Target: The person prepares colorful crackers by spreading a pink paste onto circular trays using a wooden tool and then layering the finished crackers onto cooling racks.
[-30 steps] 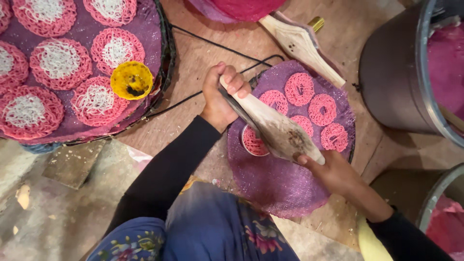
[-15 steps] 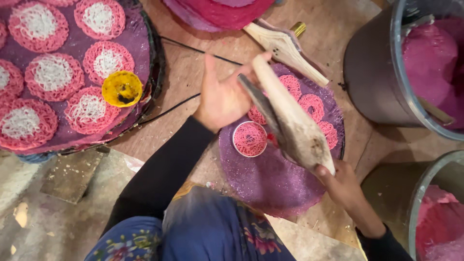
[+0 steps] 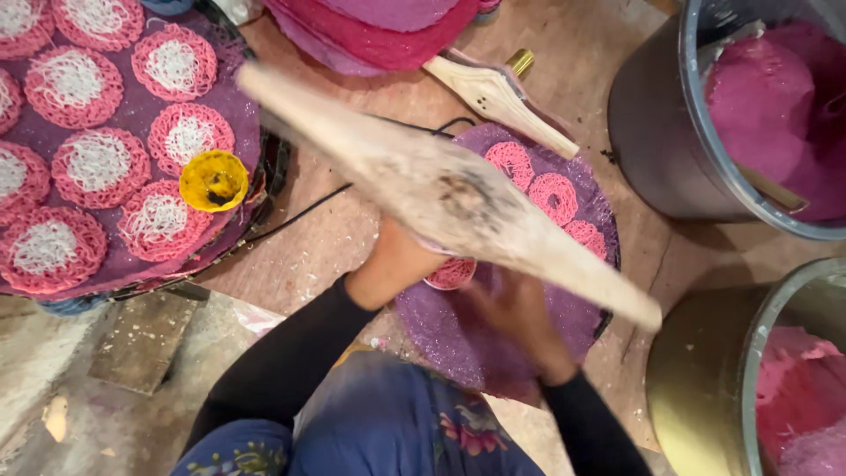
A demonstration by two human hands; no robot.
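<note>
Two hands up under long wooden press (image 3: 458, 198), raised and blurred above purple round mat (image 3: 520, 300). I read left hand (image 3: 397, 260) as gripping press from below; fingers hidden, grip unclear. Right hand (image 3: 520, 313) blurred, cannot tell if clenched. Pink noodle discs (image 3: 551, 198) sit on mat, one at left hand. Step, I judge: press lifted between discs. Next calls for aiming over bare mat patch.
</note>
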